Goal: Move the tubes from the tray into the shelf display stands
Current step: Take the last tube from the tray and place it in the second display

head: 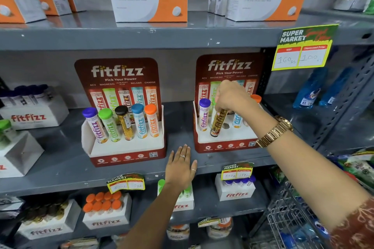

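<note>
Five tubes already stand in the left display stand [123, 127]: purple, green, black, blue and orange caps, every slot filled. That stand looks finished.

Right display stand [226, 137], taken as landmark: partly filled. Purple-capped tube [204, 116] seated at its left end; a blue-labelled tube [236, 120] and an orange cap [256, 98] show toward its right, half hidden behind the arm. A green one may sit behind the hand, cannot be sure. One round hole [226, 126] near the stand's middle shows empty.

Right hand [232, 97] is above the stand's middle, fingers closed around the top of the gold tube [218, 123]. Tube hangs tilted, its base low over the white deck just left of the empty hole; whether it touches the deck I cannot tell. Judged step: seating this tube in the middle slot, which would about complete the stand.

Left hand [181, 164] lies flat, fingers spread, holding nothing, on the grey shelf [178, 119] just left of the stand's front corner.

Supply tray cannot be picked out for certain; what remains in it unknown.

Surface: painted grey metal shelving, smooth, slightly scuffed at the edge. Yellow price tag [303, 50] hangs above and right of the stand. White fitfizz boxes [235, 190] of tubes sit on the shelf below it; wire basket [293, 218] lower right. Shop aisle, crowded stock.
</note>
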A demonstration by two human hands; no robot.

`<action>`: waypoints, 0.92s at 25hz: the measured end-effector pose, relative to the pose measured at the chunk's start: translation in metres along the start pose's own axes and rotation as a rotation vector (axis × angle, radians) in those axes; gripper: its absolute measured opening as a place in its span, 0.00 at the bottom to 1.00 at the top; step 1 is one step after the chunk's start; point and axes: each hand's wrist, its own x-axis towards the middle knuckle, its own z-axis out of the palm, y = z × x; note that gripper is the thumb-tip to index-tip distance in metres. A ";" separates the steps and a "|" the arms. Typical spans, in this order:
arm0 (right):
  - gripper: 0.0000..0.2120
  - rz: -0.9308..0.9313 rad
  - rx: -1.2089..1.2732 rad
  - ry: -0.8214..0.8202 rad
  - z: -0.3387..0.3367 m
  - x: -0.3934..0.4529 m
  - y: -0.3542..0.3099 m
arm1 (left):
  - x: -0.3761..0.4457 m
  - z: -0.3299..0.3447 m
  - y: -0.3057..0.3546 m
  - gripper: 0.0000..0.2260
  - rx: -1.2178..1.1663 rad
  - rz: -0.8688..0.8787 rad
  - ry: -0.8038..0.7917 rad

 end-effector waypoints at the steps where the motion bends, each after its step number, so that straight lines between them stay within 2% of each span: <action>1: 0.12 0.008 0.022 0.011 0.000 0.002 0.001 | 0.000 0.000 0.000 0.26 -0.001 0.000 0.001; 14: 0.17 -0.089 0.091 0.305 0.013 0.017 0.038 | 0.001 0.000 0.000 0.26 0.004 -0.002 -0.010; 23: 0.20 -0.162 0.048 0.320 0.024 0.028 0.042 | 0.001 -0.001 0.001 0.26 0.009 -0.020 -0.015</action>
